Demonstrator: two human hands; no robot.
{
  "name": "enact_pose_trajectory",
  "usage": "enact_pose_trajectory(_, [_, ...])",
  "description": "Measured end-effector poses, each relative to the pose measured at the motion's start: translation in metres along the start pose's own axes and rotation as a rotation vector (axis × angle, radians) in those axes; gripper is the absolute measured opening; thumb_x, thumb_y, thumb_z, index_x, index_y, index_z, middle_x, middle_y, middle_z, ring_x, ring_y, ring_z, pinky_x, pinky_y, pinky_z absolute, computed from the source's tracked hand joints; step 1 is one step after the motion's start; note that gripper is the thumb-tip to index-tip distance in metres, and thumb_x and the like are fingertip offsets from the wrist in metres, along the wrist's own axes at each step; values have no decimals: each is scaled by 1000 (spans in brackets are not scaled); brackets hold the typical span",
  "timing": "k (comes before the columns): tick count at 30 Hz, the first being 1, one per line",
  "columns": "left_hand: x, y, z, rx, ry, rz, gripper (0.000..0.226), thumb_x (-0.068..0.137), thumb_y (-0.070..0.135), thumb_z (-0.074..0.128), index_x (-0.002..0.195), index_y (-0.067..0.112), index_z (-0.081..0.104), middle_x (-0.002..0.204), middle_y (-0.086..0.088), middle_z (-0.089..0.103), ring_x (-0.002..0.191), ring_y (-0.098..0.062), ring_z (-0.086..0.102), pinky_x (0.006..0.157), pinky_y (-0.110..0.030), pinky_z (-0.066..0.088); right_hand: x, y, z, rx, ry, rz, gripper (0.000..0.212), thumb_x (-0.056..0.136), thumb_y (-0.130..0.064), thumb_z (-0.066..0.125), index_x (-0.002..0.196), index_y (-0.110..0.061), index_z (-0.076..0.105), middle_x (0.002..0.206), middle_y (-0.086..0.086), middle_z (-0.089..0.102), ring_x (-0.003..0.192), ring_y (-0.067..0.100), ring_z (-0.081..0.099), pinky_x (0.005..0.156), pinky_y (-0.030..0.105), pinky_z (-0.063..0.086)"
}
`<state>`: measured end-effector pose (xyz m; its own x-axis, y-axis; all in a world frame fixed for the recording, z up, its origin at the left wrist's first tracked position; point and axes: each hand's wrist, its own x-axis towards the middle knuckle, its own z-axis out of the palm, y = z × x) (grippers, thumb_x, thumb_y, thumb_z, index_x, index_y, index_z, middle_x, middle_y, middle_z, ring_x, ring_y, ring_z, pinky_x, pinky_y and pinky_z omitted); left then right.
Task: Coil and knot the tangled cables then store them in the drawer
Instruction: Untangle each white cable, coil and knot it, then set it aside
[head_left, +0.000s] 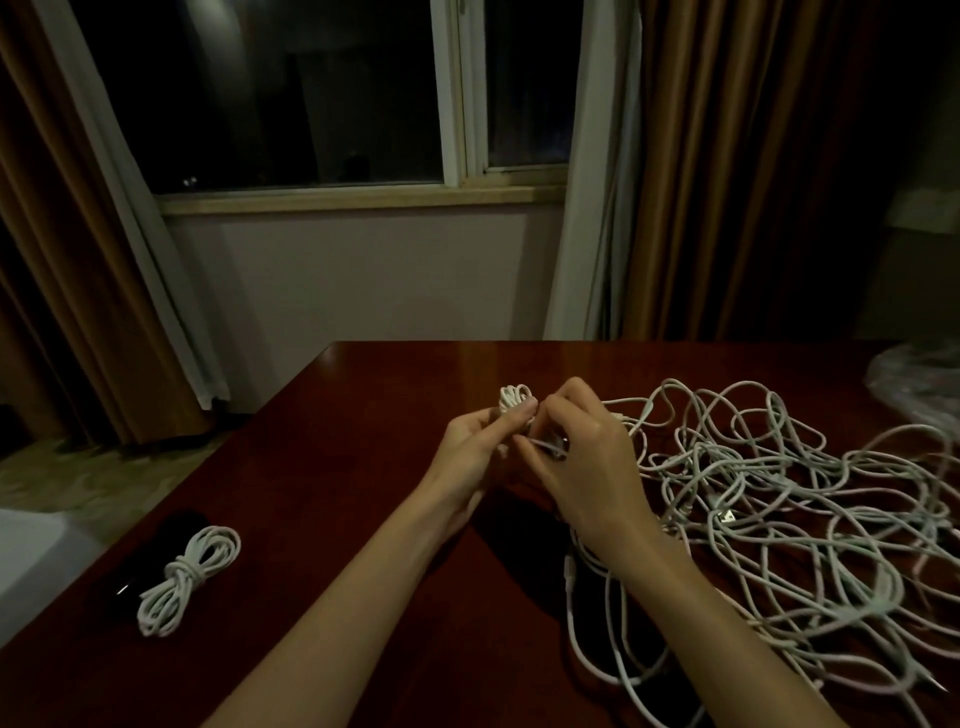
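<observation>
Above the middle of the dark red table (337, 467), my left hand (475, 447) grips a small bundle of coiled white cable (514, 397), whose loops stick out above the fingers. My right hand (582, 457) is close beside it and pinches the loose end of that same cable (543, 446) between thumb and fingers. A big tangle of white cables (779, 509) sprawls over the right half of the table. One finished coil, knotted round its middle (189, 577), lies near the table's left front edge.
A dark flat object (156, 561) lies under and beside the finished coil. A clear plastic bag (919, 384) sits at the far right edge of the table. Beyond the table are a wall, a dark window and brown curtains. No drawer is in view.
</observation>
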<state>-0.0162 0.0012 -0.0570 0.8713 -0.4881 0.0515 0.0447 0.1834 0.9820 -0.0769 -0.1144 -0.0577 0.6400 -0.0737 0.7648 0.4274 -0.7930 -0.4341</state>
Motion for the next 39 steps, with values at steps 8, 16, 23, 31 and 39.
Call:
enact_pose_trajectory(8, [4, -2, -6, 104, 101, 53, 26, 94, 23, 59, 103, 0, 67, 84, -8, 69, 76, -20, 67, 70, -32, 55, 1, 4, -3, 11, -128, 8, 14, 76, -15, 79, 82, -11, 67, 94, -7, 57, 76, -3, 54, 71, 1, 42])
enact_pose_trajectory(16, [-1, -2, -8, 213, 88, 161, 18, 92, 18, 64, 104, 4, 63, 88, -8, 75, 80, -23, 72, 68, -31, 59, 1, 4, -10, -113, -166, 17, 16, 85, -25, 71, 98, -16, 73, 98, -7, 59, 81, 3, 55, 69, 14, 47])
enact_pose_trajectory(23, [0, 0, -8, 202, -30, 151, 16, 93, 15, 60, 106, 11, 68, 96, -8, 74, 90, -22, 72, 74, -31, 59, 4, 1, -15, 120, -128, 281, 17, 84, -35, 71, 91, -21, 72, 82, -12, 70, 76, -3, 65, 68, 15, 54])
enact_pose_trajectory(31, [0, 0, -9, 169, -132, 123, 30, 86, 28, 58, 111, 14, 66, 103, -12, 73, 98, -28, 70, 88, -43, 56, 9, 3, -24, 493, -153, 515, 6, 84, -23, 72, 84, -18, 75, 76, -4, 73, 72, 2, 68, 56, 13, 49])
enact_pose_trajectory(39, [-3, 4, -5, 113, -215, 98, 29, 96, 21, 50, 116, 5, 62, 87, -8, 73, 70, -11, 70, 61, -23, 55, 10, 1, -27, 642, -71, 591, 4, 85, -17, 70, 83, -18, 73, 76, -2, 74, 75, 5, 70, 61, 13, 50])
